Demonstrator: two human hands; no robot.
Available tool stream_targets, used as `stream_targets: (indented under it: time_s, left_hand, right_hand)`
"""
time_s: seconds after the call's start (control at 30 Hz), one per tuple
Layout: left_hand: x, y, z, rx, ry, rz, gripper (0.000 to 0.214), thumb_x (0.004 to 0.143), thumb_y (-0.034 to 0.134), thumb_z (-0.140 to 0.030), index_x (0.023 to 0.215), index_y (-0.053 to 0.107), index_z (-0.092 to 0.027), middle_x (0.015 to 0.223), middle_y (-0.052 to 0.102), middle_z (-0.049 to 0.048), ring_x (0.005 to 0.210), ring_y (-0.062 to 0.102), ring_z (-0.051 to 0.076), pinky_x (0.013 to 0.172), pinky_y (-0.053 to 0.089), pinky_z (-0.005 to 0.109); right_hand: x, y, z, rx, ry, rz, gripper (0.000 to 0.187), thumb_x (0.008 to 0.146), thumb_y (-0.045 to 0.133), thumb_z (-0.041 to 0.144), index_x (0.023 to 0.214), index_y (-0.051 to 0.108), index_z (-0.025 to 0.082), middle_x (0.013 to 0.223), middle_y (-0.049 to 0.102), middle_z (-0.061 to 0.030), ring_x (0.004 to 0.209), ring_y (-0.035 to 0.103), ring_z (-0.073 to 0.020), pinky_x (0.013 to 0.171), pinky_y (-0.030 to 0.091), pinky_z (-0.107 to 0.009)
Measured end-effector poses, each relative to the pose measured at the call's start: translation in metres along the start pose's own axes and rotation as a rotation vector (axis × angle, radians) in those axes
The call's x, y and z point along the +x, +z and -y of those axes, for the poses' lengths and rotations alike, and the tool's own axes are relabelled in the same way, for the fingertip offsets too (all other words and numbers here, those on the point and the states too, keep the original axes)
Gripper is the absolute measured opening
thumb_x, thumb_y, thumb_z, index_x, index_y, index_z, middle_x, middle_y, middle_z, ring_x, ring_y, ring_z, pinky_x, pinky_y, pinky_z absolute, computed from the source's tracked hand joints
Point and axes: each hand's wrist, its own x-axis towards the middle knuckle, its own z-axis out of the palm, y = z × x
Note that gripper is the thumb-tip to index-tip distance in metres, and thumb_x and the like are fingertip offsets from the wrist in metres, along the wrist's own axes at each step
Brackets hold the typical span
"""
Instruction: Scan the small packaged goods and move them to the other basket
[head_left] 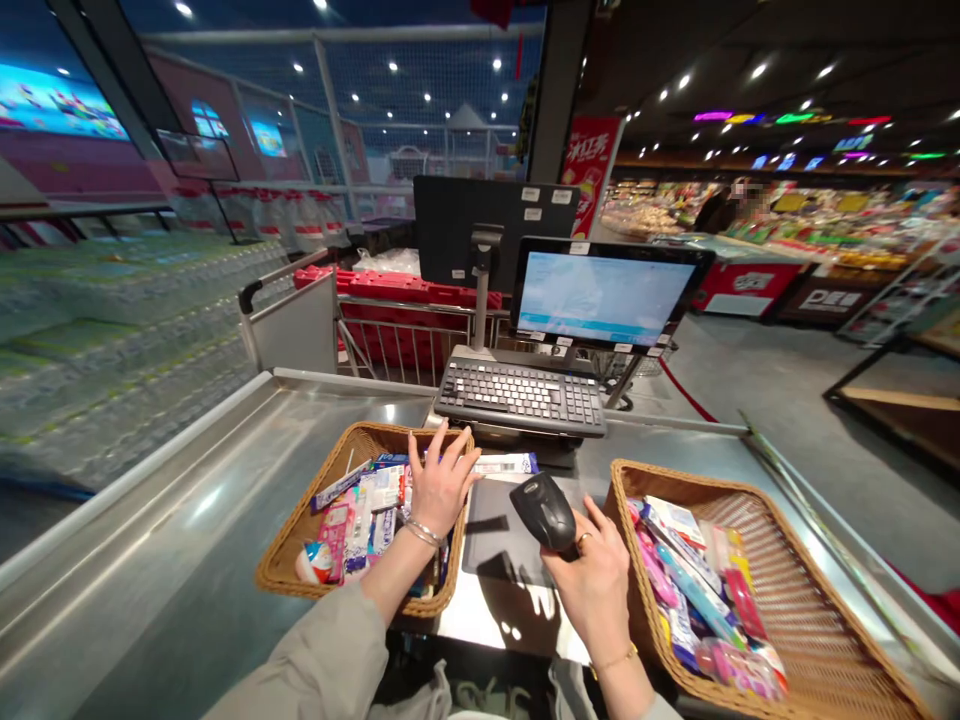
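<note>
My left hand [442, 482] hangs over a woven wicker basket [360, 440], fingers apart, holding nothing. That basket is full of small packaged goods [360, 530] in pink, white and blue. A flat white-and-blue packet [506, 464] lies just beyond its rim, near my fingers. My right hand [592, 590] grips a black handheld barcode scanner [546, 512], its head tilted up and away from me. To the right of that hand stands a second wicker basket [825, 600], also holding colourful packaged items [694, 590].
A steel checkout counter [150, 560] runs under both baskets, with a dark scanning pad [495, 530] between them. Ahead stand a keyboard [521, 395] and a lit monitor [604, 295]. Stacked bottled water [112, 350] lies left; a red cart [390, 300] stands behind.
</note>
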Motion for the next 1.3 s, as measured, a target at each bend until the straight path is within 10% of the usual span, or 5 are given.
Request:
stream_targets:
  time_s: [1.3]
  left_hand:
    - [0.024,0.017,-0.033,-0.082,0.079,-0.01,0.029,0.085,0.066,-0.037,0.114,0.068,-0.033,0.14,0.057,0.004,0.141,0.034,0.035,0.114,0.005,0.071]
  right_hand:
    - [-0.005,-0.026,-0.016,-0.045,0.075,-0.091,0.026,0.07,0.063,0.023,0.095,0.07,0.021,0.11,0.071,-0.0085,0.124,0.051,-0.0315,0.104,0.038,-0.052]
